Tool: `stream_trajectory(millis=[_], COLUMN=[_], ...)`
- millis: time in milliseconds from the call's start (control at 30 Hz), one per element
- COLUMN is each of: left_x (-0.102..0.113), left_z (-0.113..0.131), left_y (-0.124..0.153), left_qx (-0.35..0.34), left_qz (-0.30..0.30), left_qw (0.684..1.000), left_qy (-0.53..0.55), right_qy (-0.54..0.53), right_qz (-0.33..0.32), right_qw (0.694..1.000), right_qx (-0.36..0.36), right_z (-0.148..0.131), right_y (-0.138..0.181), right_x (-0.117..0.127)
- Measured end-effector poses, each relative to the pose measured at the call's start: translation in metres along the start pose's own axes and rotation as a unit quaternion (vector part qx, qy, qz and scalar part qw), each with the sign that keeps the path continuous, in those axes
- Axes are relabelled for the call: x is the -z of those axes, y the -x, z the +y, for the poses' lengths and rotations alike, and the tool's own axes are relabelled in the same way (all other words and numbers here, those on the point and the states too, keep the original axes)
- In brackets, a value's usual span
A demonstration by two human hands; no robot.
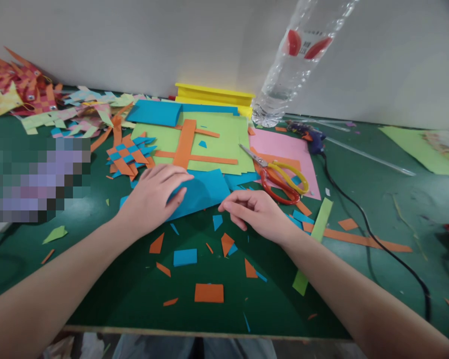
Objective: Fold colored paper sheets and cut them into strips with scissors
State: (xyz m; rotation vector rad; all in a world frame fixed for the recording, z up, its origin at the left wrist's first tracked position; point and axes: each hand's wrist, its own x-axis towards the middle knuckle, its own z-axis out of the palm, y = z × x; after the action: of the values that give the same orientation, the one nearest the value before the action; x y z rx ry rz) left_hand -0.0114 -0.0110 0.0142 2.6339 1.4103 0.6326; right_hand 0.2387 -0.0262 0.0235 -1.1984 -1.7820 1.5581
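A blue paper sheet (205,189) lies in front of me, its near edge slanting. My left hand (159,192) rests over its left part, fingers stretched out and thumb apart. By the sheet's right corner is my right hand (254,209), fingers curled in with the tips together; whether anything small is between them cannot be seen. Scissors with red and yellow handles (282,179) lie just beyond the right hand. A woven orange and blue paper piece (129,154) is left of the left hand. Orange strips (185,144) lie on green sheets (224,129) behind.
A tall clear bottle (292,75) stands at the back by the wall. At right are a glue gun (314,137) with a black cord (359,214) and a green strip (322,219). Paper scraps (208,293) litter the green table (127,299); woven paper figures (33,89) lie far left.
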Motion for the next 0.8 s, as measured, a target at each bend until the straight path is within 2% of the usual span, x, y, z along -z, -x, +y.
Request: stream_trajectory(millis=[167,300,633,800], left_x=[-0.007,-0.012,-0.017,-0.017], left_z=[0.005,0.004,0.002,0.002], left_y=[0.001,0.003,0.003,0.002], left_qx=[-0.141,-0.202,-0.218,-0.217], left_qz=[-0.059,-0.086,-0.15,-0.169], left_qw=[0.988,0.975,0.963,0.961], left_qy=[-0.006,-0.025,-0.041,-0.034], right_qy=[-0.002,-0.015,-0.122,-0.115], right_qz=[0.0,0.017,0.119,0.166], right_qw=[1.0,1.0,0.983,0.975], right_qx=[0.003,0.016,0.072,0.09], right_z=[0.0,0.001,0.007,0.007], right_y=[0.0,0.0,-0.003,-0.005], right_x=[0.0,-0.001,-0.002,-0.002])
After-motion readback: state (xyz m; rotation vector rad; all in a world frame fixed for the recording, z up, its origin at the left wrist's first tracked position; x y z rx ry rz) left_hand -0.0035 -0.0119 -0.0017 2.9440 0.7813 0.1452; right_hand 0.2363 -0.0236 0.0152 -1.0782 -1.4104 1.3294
